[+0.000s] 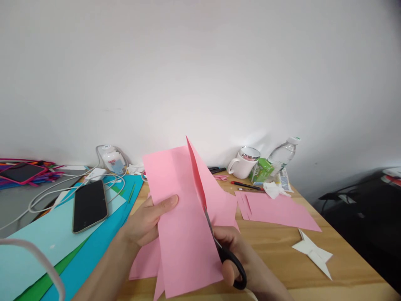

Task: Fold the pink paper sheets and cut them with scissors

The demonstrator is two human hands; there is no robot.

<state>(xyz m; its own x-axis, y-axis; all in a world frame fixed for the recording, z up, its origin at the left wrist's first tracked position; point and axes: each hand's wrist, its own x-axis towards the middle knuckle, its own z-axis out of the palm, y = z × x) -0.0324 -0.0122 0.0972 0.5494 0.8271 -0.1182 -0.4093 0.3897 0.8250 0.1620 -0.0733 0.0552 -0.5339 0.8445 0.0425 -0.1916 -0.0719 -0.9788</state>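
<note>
A sheet of pink paper (pixel 184 234) is held up above the table in my left hand (pixel 153 217), thumb on its front face and fingers behind it. My right hand (pixel 234 246) grips black-handled scissors (pixel 236 263), whose blades lie at the paper's right side along a long cut. Right of that cut, a strip of the pink paper (pixel 216 184) leans away from the main sheet. More pink paper (pixel 144 261) lies on the table beneath my left hand.
At the left, a phone (pixel 90 207) rests on light blue paper (pixel 40 246) amid white cables. Along the wall stand a white bottle (pixel 113 161), a mug (pixel 243 163), a green box (pixel 262 170) and a water bottle (pixel 283 154). A folded white paper piece (pixel 314 253) lies at right.
</note>
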